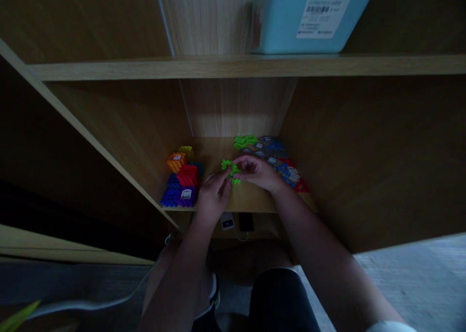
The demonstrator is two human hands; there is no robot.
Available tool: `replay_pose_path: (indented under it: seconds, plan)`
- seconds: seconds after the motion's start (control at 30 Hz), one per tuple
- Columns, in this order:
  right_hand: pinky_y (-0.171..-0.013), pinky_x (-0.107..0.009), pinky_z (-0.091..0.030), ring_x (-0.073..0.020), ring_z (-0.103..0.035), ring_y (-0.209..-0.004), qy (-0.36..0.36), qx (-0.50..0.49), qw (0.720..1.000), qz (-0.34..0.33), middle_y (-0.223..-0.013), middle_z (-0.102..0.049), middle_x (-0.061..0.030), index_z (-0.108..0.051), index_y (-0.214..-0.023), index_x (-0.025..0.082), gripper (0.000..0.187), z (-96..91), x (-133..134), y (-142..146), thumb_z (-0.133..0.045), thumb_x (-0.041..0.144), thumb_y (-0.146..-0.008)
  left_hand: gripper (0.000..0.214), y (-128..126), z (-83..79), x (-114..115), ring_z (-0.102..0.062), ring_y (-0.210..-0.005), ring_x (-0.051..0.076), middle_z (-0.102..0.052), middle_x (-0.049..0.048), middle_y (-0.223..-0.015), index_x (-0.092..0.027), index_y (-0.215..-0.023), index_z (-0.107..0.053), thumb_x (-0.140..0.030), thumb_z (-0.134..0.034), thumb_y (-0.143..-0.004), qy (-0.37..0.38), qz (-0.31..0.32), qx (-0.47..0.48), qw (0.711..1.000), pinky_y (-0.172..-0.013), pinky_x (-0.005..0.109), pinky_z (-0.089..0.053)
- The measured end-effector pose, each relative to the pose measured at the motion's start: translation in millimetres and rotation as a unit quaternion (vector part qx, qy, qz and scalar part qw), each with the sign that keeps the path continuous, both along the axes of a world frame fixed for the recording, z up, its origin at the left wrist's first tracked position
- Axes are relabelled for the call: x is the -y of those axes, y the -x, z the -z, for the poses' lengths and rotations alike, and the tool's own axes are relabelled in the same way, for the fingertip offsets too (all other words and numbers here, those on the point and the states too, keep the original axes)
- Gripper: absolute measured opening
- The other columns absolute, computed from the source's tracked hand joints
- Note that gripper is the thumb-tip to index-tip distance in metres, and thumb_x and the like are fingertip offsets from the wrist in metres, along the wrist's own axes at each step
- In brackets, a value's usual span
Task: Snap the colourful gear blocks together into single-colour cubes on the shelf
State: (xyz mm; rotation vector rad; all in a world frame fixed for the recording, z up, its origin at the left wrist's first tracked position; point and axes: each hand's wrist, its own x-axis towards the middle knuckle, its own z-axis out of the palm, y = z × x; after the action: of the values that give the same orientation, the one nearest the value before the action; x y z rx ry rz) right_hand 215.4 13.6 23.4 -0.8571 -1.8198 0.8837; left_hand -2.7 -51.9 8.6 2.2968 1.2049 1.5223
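Note:
Green interlocking plastic pieces [233, 168] with notched edges are held between both hands, just above the lower shelf. My left hand [214, 192] pinches them from the left with thumb and fingers. From the right, my right hand [257, 171] grips them, its thumb and fingertips curled in. How the pieces join is partly hidden by the fingers. Left of my hands stand assembled blocks: a red one [188, 175], an orange one [176, 161], a yellow one [187, 151] and a purple one with a white window [187, 196]. Flat green pieces [245, 141] lie behind my right hand.
Grey pieces [267, 147], blue pieces [289, 173] and red pieces [301, 185] lie on the shelf's right. A blue bin [280, 26] sits on the upper shelf [218, 69]. Below are a white device [227, 221] with a cable and a black one [246, 221].

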Motion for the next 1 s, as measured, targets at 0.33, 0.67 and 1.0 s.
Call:
replay_pose_path:
  seconds: [0.33,0.67,1.0]
  plan:
    - [-0.088,-0.037,-0.05,-0.0228,-0.065,-0.096,-0.043,0.097,0.994,0.033,-0.108,-0.076,-0.0022,-0.073,-0.11,0.027,0.035,8.4,-0.5,-12.9,-0.087,0.043,-0.082,0.039,0.5,4.4,-9.0,-0.075,-0.115,0.025,-0.076,0.01,-0.119,-0.021,-0.128,-0.062,-0.004,-0.062,-0.093,0.069,-0.049,0.041,0.996,-0.105,0.044,-0.062]
    - [-0.088,-0.037,-0.051,-0.0235,-0.066,-0.097,-0.047,0.122,0.991,0.03,-0.106,-0.076,-0.0019,-0.072,-0.108,0.028,0.032,5.5,0.9,-15.0,-0.086,0.041,-0.083,0.036,-1.0,4.4,-10.5,-0.076,-0.106,0.027,-0.077,0.0082,-0.111,-0.022,-0.126,-0.062,-0.01,-0.067,-0.093,0.105,-0.052,0.009,0.993,-0.099,0.045,-0.062]
    - [-0.089,-0.037,-0.053,-0.0235,-0.067,-0.099,-0.046,0.132,0.99,0.023,-0.106,-0.076,-0.0017,-0.071,-0.107,0.027,0.031,5.0,2.0,-14.2,-0.086,0.041,-0.084,0.035,-1.1,8.4,-14.0,-0.076,-0.104,0.027,-0.078,0.0081,-0.108,-0.022,-0.124,-0.064,-0.01,-0.069,-0.092,0.116,-0.054,0.003,0.992,-0.095,0.044,-0.062]
